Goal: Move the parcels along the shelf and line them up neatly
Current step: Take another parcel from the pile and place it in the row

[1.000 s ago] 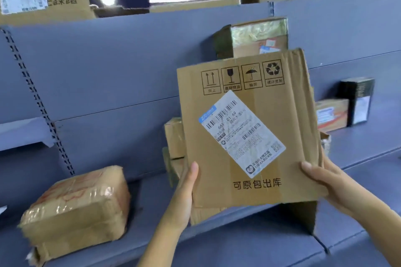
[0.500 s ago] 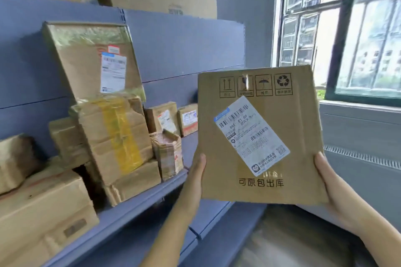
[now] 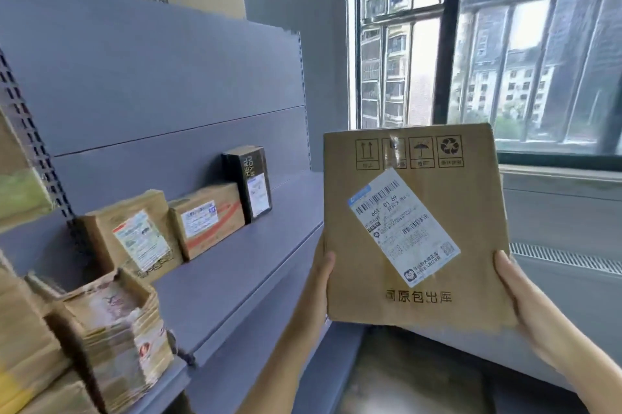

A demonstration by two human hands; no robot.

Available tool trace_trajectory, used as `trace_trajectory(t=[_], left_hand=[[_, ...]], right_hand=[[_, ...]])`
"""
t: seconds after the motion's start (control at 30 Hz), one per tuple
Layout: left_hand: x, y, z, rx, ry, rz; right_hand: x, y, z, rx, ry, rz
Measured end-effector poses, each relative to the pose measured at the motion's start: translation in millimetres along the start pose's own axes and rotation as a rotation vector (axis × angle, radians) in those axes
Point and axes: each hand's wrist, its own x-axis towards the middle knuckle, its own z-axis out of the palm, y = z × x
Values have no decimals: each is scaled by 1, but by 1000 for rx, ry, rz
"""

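1. Carried rightward, the box (image 3: 417, 228) now hangs in air off the shelf's (image 3: 255, 272) right end.
2. Left hand (image 3: 319, 275) and right hand (image 3: 518, 289) — fingers clamped on its side edges.
3. Edge-only grip could slip — box drops.

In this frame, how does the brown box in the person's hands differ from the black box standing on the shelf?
The brown box is plain cardboard; the black box is dark. The brown box is held in the air between the left hand and right hand; the black box stands upright on the shelf. The brown box's label sits askew; the black box's lies square. Both carry a white label.
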Motion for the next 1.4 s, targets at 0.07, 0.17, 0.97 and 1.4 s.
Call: trace_trajectory(t=[0.07, 0.17, 0.97, 1.4], left_hand=[[38, -1, -6, 28, -24, 16], [90, -3, -20, 74, -24, 41], [333, -69, -66, 273, 655, 132], [366, -88, -87, 406, 870, 107]], right_hand=[[41, 3, -5, 27, -40, -29], [99, 18, -8, 55, -14, -61], [509, 125, 6, 21, -675, -79], [585, 192, 44, 3, -777, -55]])
